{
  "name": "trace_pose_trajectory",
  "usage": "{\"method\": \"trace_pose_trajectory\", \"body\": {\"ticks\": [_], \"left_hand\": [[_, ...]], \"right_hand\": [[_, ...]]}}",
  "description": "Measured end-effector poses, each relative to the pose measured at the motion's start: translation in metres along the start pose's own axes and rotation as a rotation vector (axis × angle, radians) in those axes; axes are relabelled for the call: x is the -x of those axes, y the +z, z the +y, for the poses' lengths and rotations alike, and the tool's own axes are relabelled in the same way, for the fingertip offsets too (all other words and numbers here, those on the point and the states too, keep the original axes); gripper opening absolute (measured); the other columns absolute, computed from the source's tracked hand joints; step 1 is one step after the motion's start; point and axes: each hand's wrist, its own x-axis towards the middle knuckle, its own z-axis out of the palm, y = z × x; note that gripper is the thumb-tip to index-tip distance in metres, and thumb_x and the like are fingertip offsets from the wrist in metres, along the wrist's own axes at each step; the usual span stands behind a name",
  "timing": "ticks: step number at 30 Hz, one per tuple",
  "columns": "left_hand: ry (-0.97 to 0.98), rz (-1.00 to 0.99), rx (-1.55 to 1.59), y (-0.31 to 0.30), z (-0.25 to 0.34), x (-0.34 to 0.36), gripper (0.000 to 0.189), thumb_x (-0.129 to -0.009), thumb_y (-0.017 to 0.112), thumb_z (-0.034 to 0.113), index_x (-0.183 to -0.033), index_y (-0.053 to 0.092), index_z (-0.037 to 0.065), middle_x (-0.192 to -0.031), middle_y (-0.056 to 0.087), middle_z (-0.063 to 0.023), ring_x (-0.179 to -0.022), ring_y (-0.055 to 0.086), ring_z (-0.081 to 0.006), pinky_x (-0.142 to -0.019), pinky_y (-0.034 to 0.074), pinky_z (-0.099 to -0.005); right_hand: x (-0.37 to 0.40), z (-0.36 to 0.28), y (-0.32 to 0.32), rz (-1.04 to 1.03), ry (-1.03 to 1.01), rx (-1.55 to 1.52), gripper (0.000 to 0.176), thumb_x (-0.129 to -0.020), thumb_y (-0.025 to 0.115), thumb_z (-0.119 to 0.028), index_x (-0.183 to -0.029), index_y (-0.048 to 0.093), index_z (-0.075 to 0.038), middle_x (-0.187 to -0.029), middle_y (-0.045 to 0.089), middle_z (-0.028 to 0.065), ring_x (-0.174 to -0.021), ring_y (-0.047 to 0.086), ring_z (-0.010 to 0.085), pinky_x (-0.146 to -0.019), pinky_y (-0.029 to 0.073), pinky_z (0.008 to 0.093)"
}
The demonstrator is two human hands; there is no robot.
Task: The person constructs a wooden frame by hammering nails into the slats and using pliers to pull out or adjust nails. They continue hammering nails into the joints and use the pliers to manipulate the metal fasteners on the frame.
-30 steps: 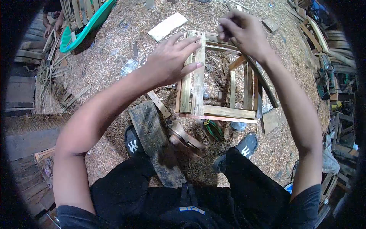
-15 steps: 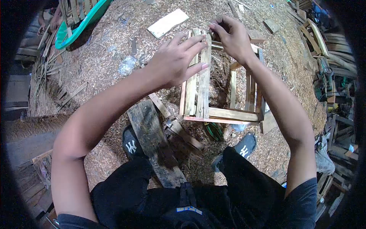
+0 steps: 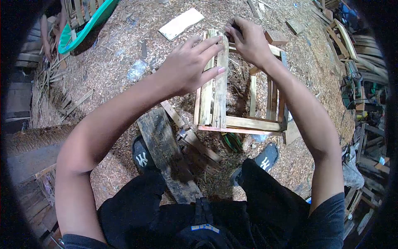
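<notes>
A wooden crate frame (image 3: 253, 123) sits on the ground in front of me, with upright-running slats (image 3: 221, 91) side by side over its left part. My left hand (image 3: 192, 62) lies across the upper part of these slats, palm down with its fingers spread. At the far end of the slats, my right hand (image 3: 245, 39) is closed, thumb and fingers bent together near the slat's tip. Whatever its fingertips pinch is hidden or too small to name. The crate's right part is open, showing inner slats.
A dark plank (image 3: 168, 153) lies between my feet. Beyond the crate are a pale board (image 3: 181, 24) and a wood block (image 3: 276, 37). A green-rimmed container (image 3: 85, 31) stands at upper left, near another person's hand (image 3: 47, 50). Wood piles line the right side.
My hands stay nearly in place at the top of the slats. At upper left the other person's hand has moved lower.
</notes>
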Motion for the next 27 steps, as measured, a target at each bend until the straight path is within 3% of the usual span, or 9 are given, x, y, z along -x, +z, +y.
{"method": "trace_pose_trajectory", "body": {"ticks": [5,8,27], "left_hand": [[-0.017,-0.006,0.009,-0.0011,0.0014,-0.0001,0.052,-0.1,0.064,0.039,-0.14,0.055,0.006,-0.154,0.05,-0.0138,-0.13,0.054,-0.0407,-0.11,0.047,-0.0505],[-0.02,-0.024,0.004,-0.0016,0.0012,-0.0005,0.052,-0.1,0.065,0.039,-0.139,0.055,0.006,-0.154,0.05,-0.0133,-0.13,0.054,-0.0402,-0.11,0.047,-0.0504],[-0.02,-0.005,0.02,-0.0018,0.0017,-0.0006,0.051,-0.1,0.065,0.038,-0.137,0.057,0.004,-0.153,0.051,-0.0132,-0.127,0.056,-0.0377,-0.109,0.047,-0.049]], "right_hand": [[-0.0047,-0.0058,-0.0039,-0.056,0.015,0.087,0.015,-0.094,0.067,-0.01,-0.103,0.063,0.002,-0.094,0.069,0.0281,-0.096,0.066,0.0488,-0.084,0.052,0.0551],[-0.0053,0.0035,0.0018,-0.013,-0.095,0.063,0.017,-0.099,0.064,-0.011,-0.096,0.056,0.003,-0.088,0.066,0.026,-0.088,0.063,0.0492,-0.073,0.048,0.0531],[-0.0054,-0.0035,-0.0041,-0.079,-0.057,0.063,0.014,-0.1,0.062,-0.009,-0.099,0.056,0.004,-0.092,0.067,0.0262,-0.093,0.064,0.048,-0.077,0.049,0.0527]]}}
